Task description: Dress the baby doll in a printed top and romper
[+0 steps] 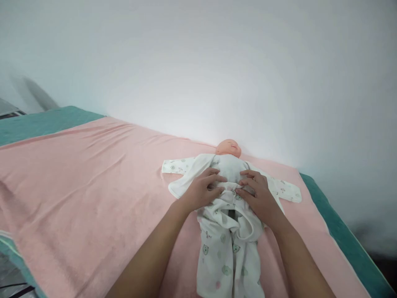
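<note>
A baby doll [228, 147] lies on its back, its head by the wall. It wears an open white patterned baby jacket [182, 184], sleeves spread to both sides, over a white torso. White baby pants [228, 260] with green animal prints cover its lower body, with a gap at the crotch. My left hand [205, 186] holds the left side of the waistband, its fingers bent and thumb close to the index finger. On the opposite side, my right hand [258, 191] has its fingers and thumb on the same waistband. The doll's arms and legs are hidden by cloth.
A pink blanket [93, 198] with some creases lies under the doll. Green surface [46, 122] shows at the left and right edges. The white wall [198, 62] rises directly behind. Dark cables [17, 289] appear at the lower left corner.
</note>
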